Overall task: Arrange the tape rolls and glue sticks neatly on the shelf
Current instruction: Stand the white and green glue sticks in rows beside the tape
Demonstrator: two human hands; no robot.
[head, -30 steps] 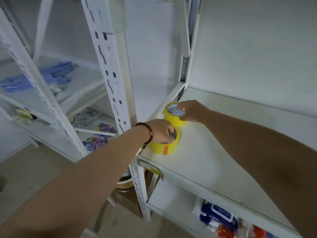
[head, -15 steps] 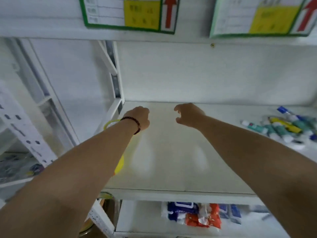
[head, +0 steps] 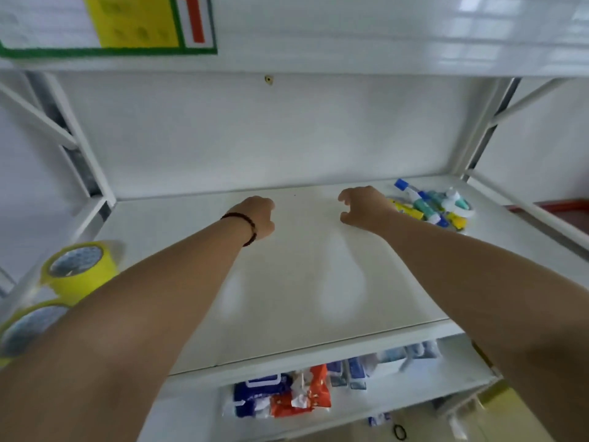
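Note:
Two yellow tape rolls stand at the left end of the white shelf (head: 287, 298): one (head: 79, 269) behind, the other (head: 28, 327) nearer and partly hidden by my left forearm. A loose pile of glue sticks (head: 430, 207) in blue, teal and yellow lies at the far right, with a small white tape roll (head: 459, 208) among them. My left hand (head: 258, 216), with a dark bead bracelet, hovers over mid-shelf, fingers curled and holding nothing. My right hand (head: 363, 207) is open, just left of the glue sticks.
A shelf board with a yellow and green label (head: 127, 23) runs overhead. The lower shelf holds blue and orange packets (head: 280, 393). White uprights (head: 484, 129) with diagonal braces frame both ends. A back panel closes the shelf behind.
Both hands have let go of the yellow tape rolls and moved right along the shelf. My view swung right; the right hand is now beside the glue sticks.

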